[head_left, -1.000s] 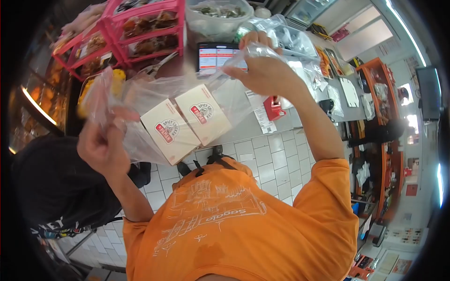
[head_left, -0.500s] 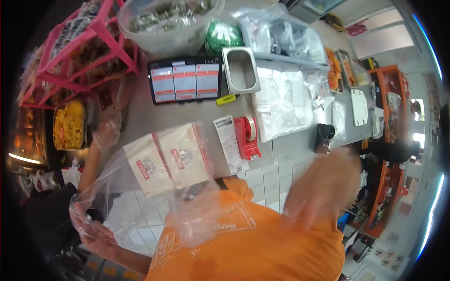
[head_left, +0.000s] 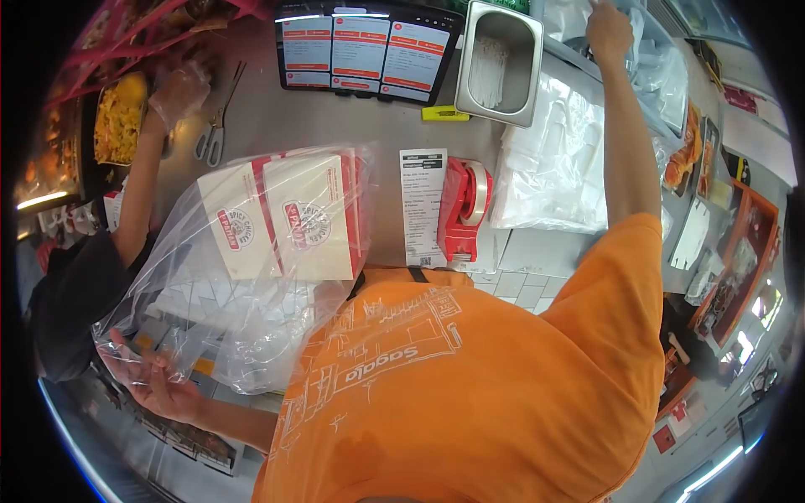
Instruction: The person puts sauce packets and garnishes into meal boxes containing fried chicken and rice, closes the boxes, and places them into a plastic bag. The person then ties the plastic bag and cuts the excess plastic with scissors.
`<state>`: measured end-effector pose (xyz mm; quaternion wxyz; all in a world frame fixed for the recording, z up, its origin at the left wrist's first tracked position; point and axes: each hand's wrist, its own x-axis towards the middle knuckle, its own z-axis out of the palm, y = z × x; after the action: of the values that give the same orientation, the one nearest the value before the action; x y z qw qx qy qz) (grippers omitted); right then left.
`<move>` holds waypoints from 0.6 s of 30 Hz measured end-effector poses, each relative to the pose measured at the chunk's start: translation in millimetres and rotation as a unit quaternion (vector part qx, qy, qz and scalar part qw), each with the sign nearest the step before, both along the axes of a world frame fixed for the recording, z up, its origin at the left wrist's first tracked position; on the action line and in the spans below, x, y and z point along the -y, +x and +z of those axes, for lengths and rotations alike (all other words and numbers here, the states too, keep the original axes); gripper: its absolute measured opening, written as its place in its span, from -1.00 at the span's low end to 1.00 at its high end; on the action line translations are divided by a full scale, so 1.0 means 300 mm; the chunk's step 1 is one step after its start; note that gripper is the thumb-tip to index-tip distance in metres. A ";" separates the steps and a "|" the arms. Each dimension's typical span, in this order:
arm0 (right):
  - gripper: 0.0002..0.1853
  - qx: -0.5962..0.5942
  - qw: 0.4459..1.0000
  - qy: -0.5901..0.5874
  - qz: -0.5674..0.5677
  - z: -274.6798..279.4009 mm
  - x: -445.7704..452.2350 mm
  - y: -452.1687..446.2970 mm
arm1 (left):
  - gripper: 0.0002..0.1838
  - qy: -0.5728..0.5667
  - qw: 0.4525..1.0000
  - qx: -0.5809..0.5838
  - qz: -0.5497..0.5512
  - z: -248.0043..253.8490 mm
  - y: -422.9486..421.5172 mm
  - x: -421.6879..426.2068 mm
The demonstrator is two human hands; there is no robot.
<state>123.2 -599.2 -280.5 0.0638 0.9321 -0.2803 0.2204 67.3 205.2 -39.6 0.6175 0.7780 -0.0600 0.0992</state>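
Note:
My left hand, at lower left, holds the open end of a clear plastic bag, the film draped over its fingers. Inside the bag, on the counter edge, two cream and red printed food boxes stand side by side. My right hand is stretched out to the grey-blue bin at the top, over clear plastic packets. Its fingertips lie near the frame's edge, and their grip is hard to see. A printed receipt and a red tape dispenser lie right of the boxes.
A tablet and a metal container with white sticks stand at the back. White plastic bags are stacked at right. Scissors lie at left, near a co-worker's gloved hand and a tray of yellow food.
My right hand has moved from before my shirt up to the bin. My left hand still holds the bag, now slightly lower in view. The camera view has shifted, and the co-worker's hand has moved.

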 end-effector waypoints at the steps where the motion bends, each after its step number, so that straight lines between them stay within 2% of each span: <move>1: -0.82 -0.057 0.998 -0.016 -0.030 0.020 0.019 0.006 | -0.11 -0.001 1.000 -0.001 -0.002 -0.006 0.007 -0.015; 2: -0.82 -0.058 0.998 -0.018 -0.031 0.002 0.071 0.009 | -0.12 -0.011 1.000 0.005 -0.011 -0.008 0.017 -0.015; 4: -0.77 0.021 0.987 -0.073 0.139 -0.062 0.183 -0.007 | -0.13 -0.019 1.000 0.004 -0.023 -0.009 0.031 -0.028; 5: -0.77 0.017 0.988 -0.073 0.137 0.010 0.100 -0.031 | -0.13 -0.028 0.999 0.000 -0.046 -0.012 0.039 -0.039; 7: -0.71 -0.011 0.996 0.083 -0.043 0.263 -0.187 -0.061 | -0.14 -0.038 0.997 -0.008 -0.069 -0.018 0.050 -0.047; 9: -0.68 0.021 0.998 0.058 -0.015 0.200 -0.098 -0.084 | -0.08 -0.012 0.999 -0.001 -0.031 -0.021 0.064 -0.049; 11: -0.64 0.055 0.998 0.033 0.013 0.119 0.006 -0.112 | -0.08 -0.012 0.999 -0.002 -0.040 -0.017 0.075 -0.050; 13: -0.62 0.141 0.985 0.088 -0.036 0.067 0.068 -0.143 | -0.08 -0.013 0.999 -0.001 -0.051 -0.014 0.078 -0.052; 16: -0.69 0.115 0.982 0.128 -0.080 0.121 0.062 -0.177 | -0.09 -0.013 1.000 0.010 -0.026 -0.026 0.083 -0.048; 17: -0.72 0.086 0.962 0.233 -0.113 0.134 0.110 -0.184 | -0.09 -0.013 0.999 0.010 -0.043 -0.030 0.079 -0.066; 18: -0.70 0.257 0.902 0.334 -0.095 0.135 0.074 -0.177 | -0.09 -0.015 0.998 0.012 -0.061 -0.036 0.077 -0.078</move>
<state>70.2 -621.5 -240.1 -0.3049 0.7785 -0.4315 0.3389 90.4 228.5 -50.3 0.6331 0.7624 -0.1134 0.0718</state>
